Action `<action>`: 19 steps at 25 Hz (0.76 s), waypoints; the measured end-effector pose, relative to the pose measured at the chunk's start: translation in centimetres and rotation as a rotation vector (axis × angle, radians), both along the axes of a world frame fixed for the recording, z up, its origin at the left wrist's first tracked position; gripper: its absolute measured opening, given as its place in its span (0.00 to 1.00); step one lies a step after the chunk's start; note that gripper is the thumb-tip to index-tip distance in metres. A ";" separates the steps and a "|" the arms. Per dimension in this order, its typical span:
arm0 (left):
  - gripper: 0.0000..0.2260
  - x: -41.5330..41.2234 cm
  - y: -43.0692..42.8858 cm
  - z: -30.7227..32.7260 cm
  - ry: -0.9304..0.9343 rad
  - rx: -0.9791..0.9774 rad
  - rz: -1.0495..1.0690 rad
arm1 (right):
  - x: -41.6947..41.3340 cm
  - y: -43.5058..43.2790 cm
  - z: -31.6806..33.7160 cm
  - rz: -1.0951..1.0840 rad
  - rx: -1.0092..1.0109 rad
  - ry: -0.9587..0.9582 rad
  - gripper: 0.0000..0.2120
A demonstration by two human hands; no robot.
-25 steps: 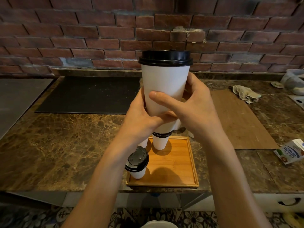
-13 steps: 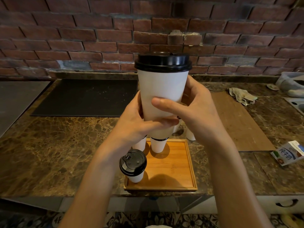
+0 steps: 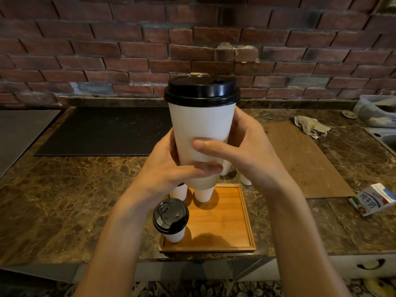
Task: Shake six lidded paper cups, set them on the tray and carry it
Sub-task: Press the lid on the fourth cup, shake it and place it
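Note:
A white paper cup with a black lid [image 3: 201, 125] is held upright in the air above the counter. My left hand [image 3: 171, 168] wraps its lower part from the left, and my right hand [image 3: 246, 155] grips it from the right with the thumb across the front. Below it lies a square wooden tray [image 3: 225, 224]. One lidded cup [image 3: 171, 219] stands at the tray's near left corner. Two more cups [image 3: 203, 194] stand at its far edge, mostly hidden by my hands. Bottoms of other cups [image 3: 245, 180] show on the counter behind the tray.
The brown marble counter [image 3: 64, 200] ends at a brick wall. A black mat [image 3: 102, 131] lies at the back left, a thin wooden board [image 3: 304, 159] to the right. A rag [image 3: 310, 126], a milk carton [image 3: 372, 200] and a sink edge [image 3: 383, 136] are at far right.
The held cup has dropped a little and shows more of its lid top. Both hands keep the same hold on it.

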State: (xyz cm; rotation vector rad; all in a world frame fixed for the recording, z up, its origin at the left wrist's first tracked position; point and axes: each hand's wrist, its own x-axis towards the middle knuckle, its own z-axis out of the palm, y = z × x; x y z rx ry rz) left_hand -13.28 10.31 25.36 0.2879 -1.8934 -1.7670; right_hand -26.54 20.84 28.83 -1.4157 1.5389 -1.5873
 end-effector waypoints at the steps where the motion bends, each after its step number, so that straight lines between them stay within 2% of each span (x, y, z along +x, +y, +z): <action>1: 0.31 0.0 0.0 0.0 0.001 -0.002 0.006 | 0.0 0.0 0.1 -0.008 0.001 0.014 0.30; 10: 0.32 -0.6 0.8 0.3 0.002 -0.059 0.144 | 1.0 -0.3 0.3 -0.181 -0.001 0.095 0.31; 16: 0.33 -0.8 1.1 0.2 0.019 -0.044 0.193 | 2.5 -0.7 -0.5 -0.364 -0.001 0.131 0.37; 19: 0.33 -0.7 1.2 0.3 0.008 -0.044 0.210 | 2.5 -0.8 -0.3 -0.364 -0.004 0.131 0.34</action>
